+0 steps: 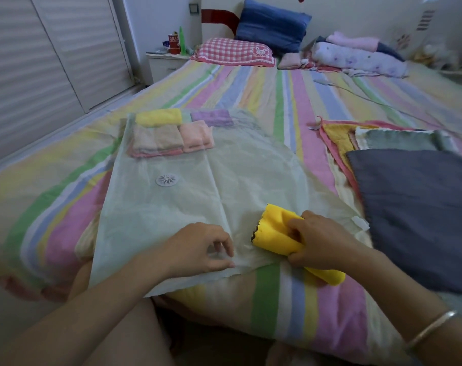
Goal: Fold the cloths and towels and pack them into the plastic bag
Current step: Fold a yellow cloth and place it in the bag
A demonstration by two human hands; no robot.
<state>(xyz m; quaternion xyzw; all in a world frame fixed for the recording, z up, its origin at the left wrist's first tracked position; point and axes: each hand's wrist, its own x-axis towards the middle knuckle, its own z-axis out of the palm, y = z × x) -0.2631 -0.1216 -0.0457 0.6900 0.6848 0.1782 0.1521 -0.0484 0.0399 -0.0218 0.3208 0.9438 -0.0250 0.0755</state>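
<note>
While the striped bed (298,101) carries a clear plastic bag (224,175) laid flat, both hands sit at the bag's near edge.
Unfolded cloths (415,207) lie stacked to the right, a dark blue one on top; folded cloths (171,138) sit inside the bag's far end. The left hand (201,249) pinches the bag's near edge with curled fingers; the right hand (322,241) grips a folded yellow cloth (275,231) over it.

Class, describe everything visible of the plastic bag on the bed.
The plastic bag is translucent, pale and wrinkled, lying flat on the striped bed. A round white valve sits on top. Inside its far end lie folded cloths. The left hand pinches its near edge; the right hand holds a yellow cloth over it.
</note>
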